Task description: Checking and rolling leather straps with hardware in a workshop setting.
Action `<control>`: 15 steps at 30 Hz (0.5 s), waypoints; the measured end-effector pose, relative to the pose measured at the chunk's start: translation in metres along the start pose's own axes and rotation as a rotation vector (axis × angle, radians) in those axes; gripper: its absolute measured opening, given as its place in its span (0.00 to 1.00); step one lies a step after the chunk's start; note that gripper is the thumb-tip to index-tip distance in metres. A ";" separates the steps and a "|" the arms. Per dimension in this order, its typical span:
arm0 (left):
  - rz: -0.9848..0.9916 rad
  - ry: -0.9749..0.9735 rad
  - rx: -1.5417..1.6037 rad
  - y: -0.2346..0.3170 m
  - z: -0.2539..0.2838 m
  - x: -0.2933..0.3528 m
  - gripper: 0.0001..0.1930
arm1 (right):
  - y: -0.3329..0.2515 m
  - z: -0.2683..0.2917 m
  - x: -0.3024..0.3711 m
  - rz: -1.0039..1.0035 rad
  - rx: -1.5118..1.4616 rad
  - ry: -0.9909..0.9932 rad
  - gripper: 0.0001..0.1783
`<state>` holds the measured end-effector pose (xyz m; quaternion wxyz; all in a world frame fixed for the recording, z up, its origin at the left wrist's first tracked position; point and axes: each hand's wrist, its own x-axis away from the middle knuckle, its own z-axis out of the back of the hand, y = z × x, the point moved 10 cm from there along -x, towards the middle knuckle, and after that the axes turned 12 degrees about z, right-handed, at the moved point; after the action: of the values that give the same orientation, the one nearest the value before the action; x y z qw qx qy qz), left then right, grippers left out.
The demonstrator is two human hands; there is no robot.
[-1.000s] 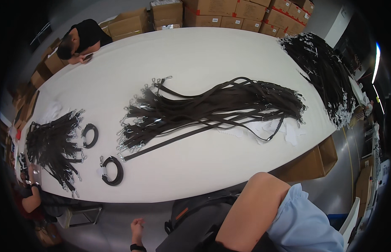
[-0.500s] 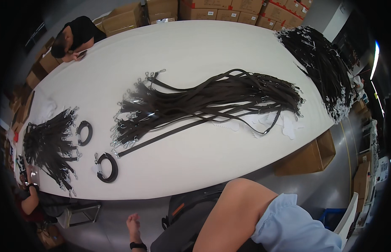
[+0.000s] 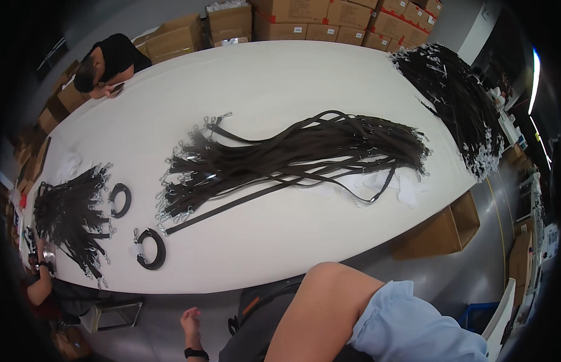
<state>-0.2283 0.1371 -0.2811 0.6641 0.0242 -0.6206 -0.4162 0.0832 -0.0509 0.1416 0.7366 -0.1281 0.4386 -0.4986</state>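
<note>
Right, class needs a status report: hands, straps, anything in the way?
Left hand off the table, nothing visible in it; right hand out of view. Dark strap pile mid-table, metal clips at its ends. Coiled strap nearer, apart from pile.

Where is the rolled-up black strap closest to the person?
In the head view, the rolled-up strap lies on the white table, left of centre, below and right of the other coil, near one clip of the long straight strap.

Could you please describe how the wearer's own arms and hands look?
The left hand has a dark band at its wrist. The right arm wears a short, loose, light blue sleeve with a ruffled hem; its hand is out of view.
</note>
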 end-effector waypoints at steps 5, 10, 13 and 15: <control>0.013 0.011 -0.012 0.008 -0.007 0.006 0.06 | 0.101 0.052 0.061 -0.343 0.182 0.083 0.21; 0.048 0.009 -0.002 0.005 -0.021 0.009 0.06 | 0.189 0.088 0.118 -0.598 0.321 0.098 0.20; 0.063 0.011 0.015 0.003 -0.026 0.012 0.06 | 0.221 0.100 0.134 -0.676 0.373 0.077 0.20; 0.059 0.013 0.014 0.000 -0.028 0.011 0.05 | 0.237 0.103 0.143 -0.709 0.390 0.060 0.19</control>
<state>-0.2059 0.1173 -0.2784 0.6801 0.0131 -0.6194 -0.3919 0.3276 -0.0859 -0.0209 0.5166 -0.1147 0.2859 -0.7989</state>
